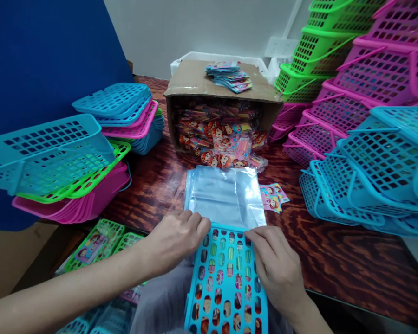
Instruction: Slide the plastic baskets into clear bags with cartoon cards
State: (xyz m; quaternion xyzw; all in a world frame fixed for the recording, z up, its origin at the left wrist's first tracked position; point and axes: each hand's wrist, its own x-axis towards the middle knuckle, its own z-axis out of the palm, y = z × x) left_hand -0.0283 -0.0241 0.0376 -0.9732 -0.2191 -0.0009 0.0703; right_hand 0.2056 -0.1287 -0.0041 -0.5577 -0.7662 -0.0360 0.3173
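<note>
A blue plastic basket [226, 273] with a slotted lid rests at my lap, against the table's front edge. Colourful packets show through its slots. My left hand [183, 236] is closed at the far left corner of the lid, its fingertips hidden. At the far right corner my right hand [278, 262] pinches the lid's edge between thumb and fingers. Just beyond the basket lies a stack of clear plastic bags [225, 195], with a few printed cards [271, 197] sticking out on its right.
A cardboard box [195, 79] full of packets stands behind, with card packs [228, 76] on top. Blue lids [113, 99] and nested pink baskets [76, 199] are at left. Stacked green [310, 51], pink [379, 69] and blue baskets [351, 185] crowd the right. Filled green baskets [94, 246] sit lower left.
</note>
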